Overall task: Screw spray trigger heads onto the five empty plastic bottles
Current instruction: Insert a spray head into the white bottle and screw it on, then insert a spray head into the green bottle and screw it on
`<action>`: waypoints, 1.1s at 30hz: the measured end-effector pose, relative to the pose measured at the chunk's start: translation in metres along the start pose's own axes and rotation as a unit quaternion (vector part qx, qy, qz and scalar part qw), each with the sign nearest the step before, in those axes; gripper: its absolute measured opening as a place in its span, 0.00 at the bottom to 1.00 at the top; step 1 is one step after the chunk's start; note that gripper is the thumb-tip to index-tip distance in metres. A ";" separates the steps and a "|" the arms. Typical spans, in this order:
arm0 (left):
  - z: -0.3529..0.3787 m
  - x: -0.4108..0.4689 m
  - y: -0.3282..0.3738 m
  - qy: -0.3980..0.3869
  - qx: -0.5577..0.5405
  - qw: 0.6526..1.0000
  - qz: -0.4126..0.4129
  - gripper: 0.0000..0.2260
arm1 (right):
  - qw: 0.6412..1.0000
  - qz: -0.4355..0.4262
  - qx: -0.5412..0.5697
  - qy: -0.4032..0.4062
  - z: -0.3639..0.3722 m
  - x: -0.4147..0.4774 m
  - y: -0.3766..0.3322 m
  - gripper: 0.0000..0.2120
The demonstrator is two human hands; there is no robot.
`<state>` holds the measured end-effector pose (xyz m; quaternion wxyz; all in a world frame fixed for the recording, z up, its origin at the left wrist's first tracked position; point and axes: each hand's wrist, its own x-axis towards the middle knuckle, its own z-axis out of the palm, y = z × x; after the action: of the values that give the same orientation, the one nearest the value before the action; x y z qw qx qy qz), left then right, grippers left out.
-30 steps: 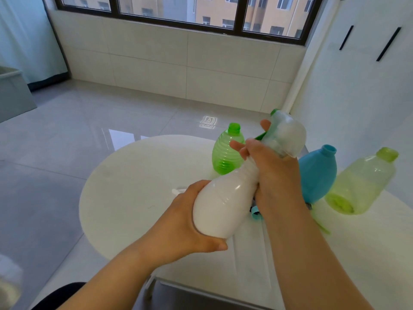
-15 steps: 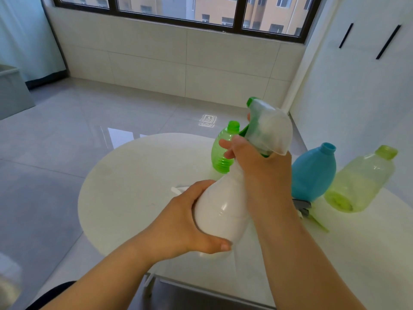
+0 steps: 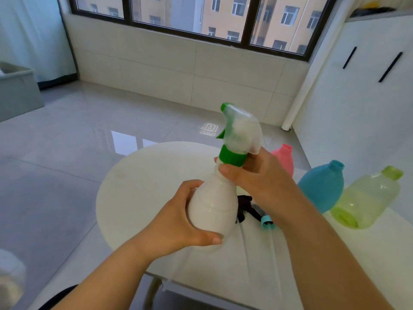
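Since half a second ago we have raised the white bottle (image 3: 213, 209) nearly upright, and the ribbed green bottle seen behind it then is now hidden, while a pink bottle (image 3: 285, 157) shows. Our left hand (image 3: 178, 224) wraps the bottle's belly, thumb across the near side. Our right hand (image 3: 254, 175) is curled around the neck just under the green collar of the spray trigger head (image 3: 240, 135), thumb touching the neck; the head sits on top with its green nozzle pointing far and left.

We count four bottles in view: the white one held above the table (image 3: 138, 198), then pink, blue (image 3: 321, 186) and pale green (image 3: 366, 198) ones to the right, the last two leaning and touching each other. Two loose pieces lie under our right wrist: a dark trigger head (image 3: 244, 208) and a teal collar (image 3: 267, 221), just beside it.

The table's rounded left and far edges are bare, with open room to the left of our hands. To the right, the bottles stand close to the white cabinet (image 3: 368, 97). Beyond lie grey floor tiles (image 3: 89, 130) and a window (image 3: 190, 16).
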<state>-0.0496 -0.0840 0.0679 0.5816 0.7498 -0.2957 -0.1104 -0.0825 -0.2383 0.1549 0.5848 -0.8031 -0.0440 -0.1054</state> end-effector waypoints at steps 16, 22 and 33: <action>-0.063 0.010 -0.077 0.068 0.357 0.928 -0.087 0.28 | 0.967 0.024 -0.128 0.219 0.045 0.154 0.037 0.15; -0.058 0.016 -0.089 0.059 0.404 0.908 -0.094 0.27 | 0.959 0.038 -0.166 0.227 0.055 0.168 0.057 0.16; -0.052 0.015 -0.087 0.051 0.420 0.899 -0.115 0.25 | 0.969 0.072 -0.155 0.177 0.055 0.165 0.060 0.20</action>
<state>0.0165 -0.0381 0.0042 0.2100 0.9579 -0.1957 -0.0035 0.0968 -0.2137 0.1197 0.4573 -0.8536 0.1350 -0.2096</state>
